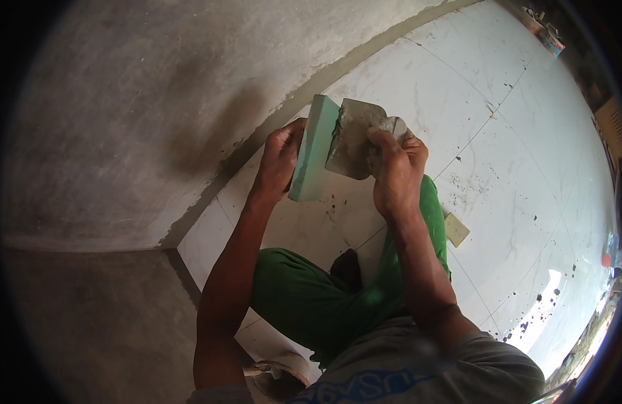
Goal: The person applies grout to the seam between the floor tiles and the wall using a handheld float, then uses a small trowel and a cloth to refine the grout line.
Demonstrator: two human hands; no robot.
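**Green block in your left, mucky scraper in your right, both up over the tiles**

So your left hand [279, 158] is clamped on the mint-green rectangular block [314, 149] from its left side; most of your fingers are hidden behind it. That forearm runs up and slightly right from the lower edge. Your right hand [400, 172] is closed around the handle end of a flat metal scraper [355, 141], thumb stretched forward, forearm slanting up and left. Your hands are apart, with both tools between them.

The block stands nearly upright in view: long axis running away from you, far end tipped a touch right. The scraper's blade points left at the block, its longer sides leaning the same way. Blade edge and block look super close, can't tell if they're touching.

Both are above the white tile floor [486, 161], in front of your green trousers [294, 286]. Yellowish pad [457, 229] lies beside your right knee.
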